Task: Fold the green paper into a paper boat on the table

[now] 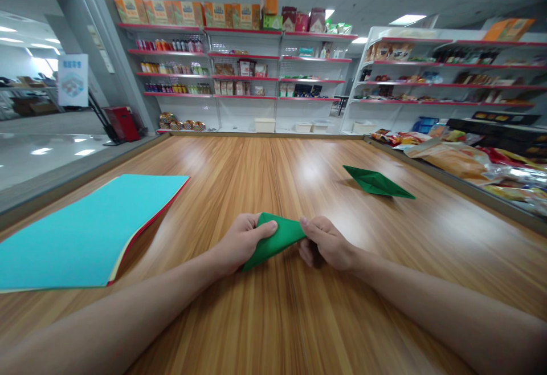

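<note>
A folded piece of green paper (pixel 280 235), roughly triangular, is held between both hands just over the wooden table (pixel 273 175). My left hand (pixel 241 241) is closed on its left part, the thumb pressed flat on top and the other fingers hidden beneath. At the paper's right corner, my right hand (pixel 328 241) pinches the tip between thumb and fingers. Farther off to the right, a folded green paper boat (pixel 376 182) rests on the tabletop, touched by neither hand.
Coloured paper sheets (pixel 94 227), turquoise on top with cream and red below, lie at the left. Packaged snacks (pixel 461 161) are heaped beyond the table's right edge. Shelves of goods (pixel 243 56) stand behind the far edge. A red box (pixel 122 123) is on the floor at left.
</note>
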### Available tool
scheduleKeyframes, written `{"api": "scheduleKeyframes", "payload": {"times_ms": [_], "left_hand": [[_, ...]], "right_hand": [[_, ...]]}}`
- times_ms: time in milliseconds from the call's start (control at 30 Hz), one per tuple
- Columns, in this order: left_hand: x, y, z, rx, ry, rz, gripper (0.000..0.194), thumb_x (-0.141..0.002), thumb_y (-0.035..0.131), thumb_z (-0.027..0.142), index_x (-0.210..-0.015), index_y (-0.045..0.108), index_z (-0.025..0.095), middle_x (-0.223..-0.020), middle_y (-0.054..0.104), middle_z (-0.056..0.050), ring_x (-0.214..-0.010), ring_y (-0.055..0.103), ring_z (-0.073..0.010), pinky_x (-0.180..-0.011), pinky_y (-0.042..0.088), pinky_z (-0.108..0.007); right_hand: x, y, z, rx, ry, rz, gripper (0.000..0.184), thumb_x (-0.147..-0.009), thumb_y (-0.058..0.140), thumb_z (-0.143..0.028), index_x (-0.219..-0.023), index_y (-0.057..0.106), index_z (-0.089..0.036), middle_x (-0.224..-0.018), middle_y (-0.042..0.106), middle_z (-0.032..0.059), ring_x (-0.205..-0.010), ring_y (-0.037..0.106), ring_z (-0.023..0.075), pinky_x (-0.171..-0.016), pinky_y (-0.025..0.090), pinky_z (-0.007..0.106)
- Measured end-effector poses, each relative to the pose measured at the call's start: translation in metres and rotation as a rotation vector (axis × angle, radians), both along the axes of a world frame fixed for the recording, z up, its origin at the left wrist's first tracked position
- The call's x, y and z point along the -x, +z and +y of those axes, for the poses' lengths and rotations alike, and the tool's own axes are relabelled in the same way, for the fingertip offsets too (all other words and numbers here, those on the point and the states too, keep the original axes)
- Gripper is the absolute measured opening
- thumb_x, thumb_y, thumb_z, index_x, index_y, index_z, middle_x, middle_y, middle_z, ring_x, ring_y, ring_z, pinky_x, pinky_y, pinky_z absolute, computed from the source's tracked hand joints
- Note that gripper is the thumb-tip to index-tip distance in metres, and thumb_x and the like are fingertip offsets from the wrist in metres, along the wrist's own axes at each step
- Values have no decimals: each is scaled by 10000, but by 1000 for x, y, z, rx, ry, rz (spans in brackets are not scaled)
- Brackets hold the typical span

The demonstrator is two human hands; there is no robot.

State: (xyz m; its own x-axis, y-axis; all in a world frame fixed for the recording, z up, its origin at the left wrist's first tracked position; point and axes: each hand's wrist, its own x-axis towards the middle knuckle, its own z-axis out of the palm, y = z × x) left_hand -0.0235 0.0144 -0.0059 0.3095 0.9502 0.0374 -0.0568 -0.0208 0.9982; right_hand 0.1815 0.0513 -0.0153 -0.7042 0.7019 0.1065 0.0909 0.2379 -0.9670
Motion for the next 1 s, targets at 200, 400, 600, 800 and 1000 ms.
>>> {"api": "scheduleKeyframes", "payload": {"times_ms": [200,400,600,800,1000], "left_hand": [[0,1,-2,-38,7,31,416,-790,588,505,-632,499,131,-572,405,24,-509,330,-75,-451,243,-202],[-1,3,-2,-51,8,64,430,-790,573,528,-625,493,139,-571,400,22,-509,327,-80,-439,239,-198],[1,2,-1,-42,-4,51,435,-792,585,519,-609,463,144,-554,369,34,-492,307,-68,-437,234,-193],[1,1,-3,-25,-36,33,422,-801,585,509,-630,476,139,-556,386,33,-481,307,-65,-425,219,-192],[0,1,-2,-60,4,27,409,-820,573,485,-631,473,136,-565,373,32,-498,304,-66,-443,223,-199]], "right_hand": [[1,8,-2,-115,46,-90,685,-887,384,-641,-456,517,-126,-394,471,30,-359,414,76,-376,285,198],[2,9,-5,-119,41,-104,630,-882,426,-614,-486,504,-130,-410,469,15,-366,422,73,-373,299,189],[2,11,-8,-33,57,-76,654,-883,400,-632,-485,511,-125,-419,470,24,-372,425,81,-371,302,198],[-1,7,-5,-60,57,-67,688,-872,382,-663,-478,533,-120,-401,465,29,-351,419,86,-349,270,201],[-2,3,0,-89,-50,39,691,-902,362,-629,-444,510,-133,-382,453,25,-352,396,82,-370,249,214]]}}
